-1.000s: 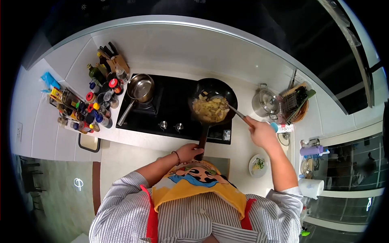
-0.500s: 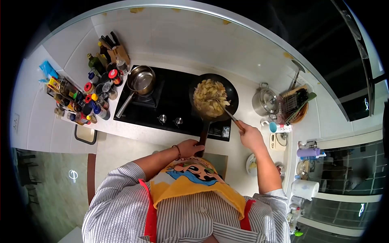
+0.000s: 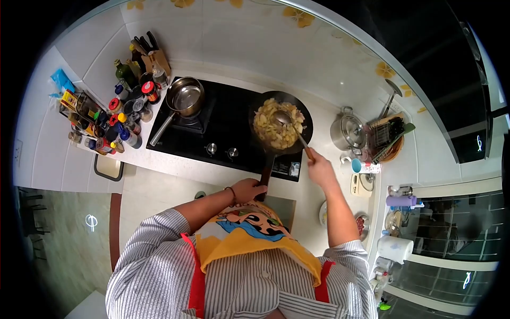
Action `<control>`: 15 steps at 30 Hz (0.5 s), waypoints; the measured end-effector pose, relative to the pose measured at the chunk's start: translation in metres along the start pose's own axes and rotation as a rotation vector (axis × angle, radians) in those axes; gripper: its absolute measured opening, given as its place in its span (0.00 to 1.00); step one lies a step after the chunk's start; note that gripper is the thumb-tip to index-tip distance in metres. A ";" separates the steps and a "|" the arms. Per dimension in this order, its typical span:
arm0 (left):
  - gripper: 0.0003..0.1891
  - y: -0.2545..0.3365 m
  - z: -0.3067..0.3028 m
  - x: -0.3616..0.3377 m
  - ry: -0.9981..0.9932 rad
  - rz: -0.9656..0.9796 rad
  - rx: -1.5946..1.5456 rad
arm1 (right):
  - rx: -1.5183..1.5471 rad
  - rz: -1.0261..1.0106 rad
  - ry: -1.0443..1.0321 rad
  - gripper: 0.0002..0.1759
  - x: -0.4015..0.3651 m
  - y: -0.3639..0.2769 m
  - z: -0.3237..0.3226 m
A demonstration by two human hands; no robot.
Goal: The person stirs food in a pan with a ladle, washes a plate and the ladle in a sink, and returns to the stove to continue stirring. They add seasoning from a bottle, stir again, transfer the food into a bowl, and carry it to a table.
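My left hand (image 3: 248, 191) is closed around the dark handle of a black wok (image 3: 306, 114), which sits at the right end of the black cooktop (image 3: 234, 114). Sliced, yellowish food (image 3: 271, 133), like potato or onion pieces, fills much of the wok. In my right hand (image 3: 320, 168) is the wooden handle of a metal ladle (image 3: 283, 117), its round bowl resting among the slices. Fingers of both hands are wrapped round their handles.
On the left burner stands a small steel saucepan (image 3: 185, 97). Seasoning bottles and jars (image 3: 127, 114) crowd the left counter, with a knife block (image 3: 158, 59) behind. To the right are a lidded steel pot (image 3: 348, 132), a utensil basket (image 3: 390, 141) and a blue-white cup (image 3: 357, 166).
My right hand has moved slightly toward the wok, and the ladle's bowl now shows among the slices, further up. My left hand keeps its hold on the wok handle. The view has shifted slightly.
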State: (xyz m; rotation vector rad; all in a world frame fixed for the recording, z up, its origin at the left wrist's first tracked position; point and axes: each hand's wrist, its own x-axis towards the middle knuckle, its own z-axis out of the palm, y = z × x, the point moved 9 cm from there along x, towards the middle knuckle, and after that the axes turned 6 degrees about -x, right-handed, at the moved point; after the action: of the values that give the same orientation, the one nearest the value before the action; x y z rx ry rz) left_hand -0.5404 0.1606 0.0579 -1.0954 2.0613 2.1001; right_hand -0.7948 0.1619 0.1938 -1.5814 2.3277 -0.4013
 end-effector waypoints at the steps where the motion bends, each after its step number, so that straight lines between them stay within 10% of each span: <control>1: 0.28 0.004 0.001 -0.003 0.007 -0.003 -0.036 | 0.015 0.018 -0.024 0.26 0.000 -0.006 0.008; 15: 0.28 -0.001 0.000 -0.006 0.096 0.039 -0.155 | -0.023 0.068 -0.099 0.26 -0.008 0.003 0.008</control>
State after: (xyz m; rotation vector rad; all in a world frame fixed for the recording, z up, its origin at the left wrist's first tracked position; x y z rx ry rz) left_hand -0.5349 0.1632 0.0602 -1.2069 2.0034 2.3036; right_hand -0.7916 0.1696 0.1864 -1.4926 2.3115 -0.2750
